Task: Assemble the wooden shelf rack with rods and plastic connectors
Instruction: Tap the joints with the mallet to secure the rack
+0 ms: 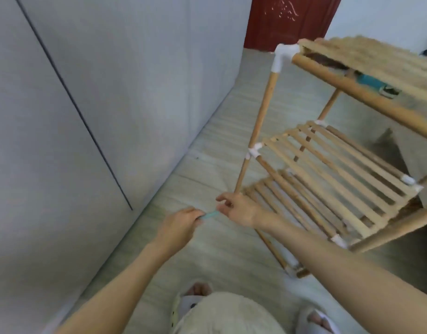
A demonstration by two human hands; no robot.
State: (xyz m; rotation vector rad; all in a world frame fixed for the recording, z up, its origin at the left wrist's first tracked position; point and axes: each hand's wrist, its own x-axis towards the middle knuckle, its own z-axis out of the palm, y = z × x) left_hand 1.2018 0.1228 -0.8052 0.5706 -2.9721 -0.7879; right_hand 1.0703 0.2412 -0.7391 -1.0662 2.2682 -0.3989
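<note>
- Standing on the floor (207, 249) beside a grey wall, the wooden shelf rack (328, 165) looks largely built: three slatted tiers are seated between upright rods.
- White plastic connectors join the rods at the corners; the top corner elbow (283, 56) is the clearest, and a smaller connector (254, 150) sits at the near corner of the middle tier.
- The upright rod (263, 109) between those two connectors looks fully pushed in at both ends.
- Both hands meet low over the floor, just beside the near-left corner of the bottom tier (292, 201).
- The left hand (181, 225) has its fingers curled round one end of a small teal strip (211, 215), pinching it.
- The right hand (236, 207) pinches the other end of the same strip with thumb and forefinger, its other fingers loosely bent.
- What the strip is I cannot tell; it is blurred, and may be a tie, a tag or a small tool.
- A teal object (371, 81) lies under the top tier's slats, partly hidden.
- Judging by this, the main frame is done; what remains seems to be finishing work, perhaps at the bottom corner near the hands.
- The far side of the rack runs off the right edge of the view, so its joints cannot be checked.
- Slippered feet (316, 319) show at the bottom edge of the view.
</note>
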